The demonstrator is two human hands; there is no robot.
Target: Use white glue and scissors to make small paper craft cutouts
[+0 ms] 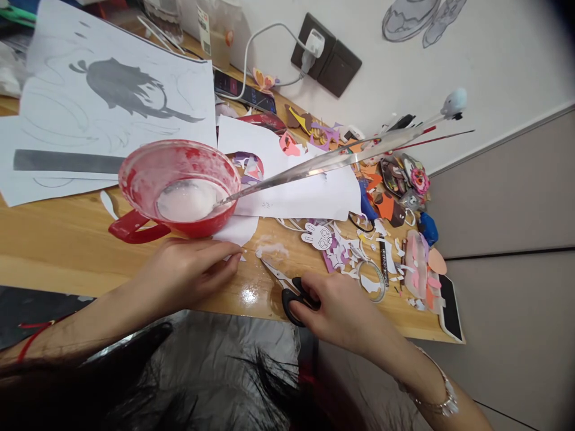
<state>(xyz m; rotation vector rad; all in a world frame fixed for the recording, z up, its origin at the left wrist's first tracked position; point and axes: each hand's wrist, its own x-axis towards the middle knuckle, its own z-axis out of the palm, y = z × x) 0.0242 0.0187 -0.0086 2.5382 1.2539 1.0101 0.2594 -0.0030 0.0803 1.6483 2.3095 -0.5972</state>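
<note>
My right hand (335, 305) is closed around the black handles of a pair of scissors (291, 293). The blades point up and left, nearly closed, with a small white blob at the tip. Beneath the tip, a milky smear and wet patch (274, 250) spread over the wood. My left hand (200, 269) rests at the table's front, thumb and index finger pressed together; a sliver of white shows at the fingertips, too small to name. Just behind it stands a red mug (179, 226) containing cloudy white liquid, with a long clear-handled stirrer (296, 172) leaning out to the right.
A sheet with a dark-haired figure drawing (126, 84) lies behind the mug. White paper (309, 191), a bunny cutout (317, 237), a tape roll (381, 287) and coloured scraps cover the right side. A phone (251, 96) and a plugged charger (314, 45) are by the wall.
</note>
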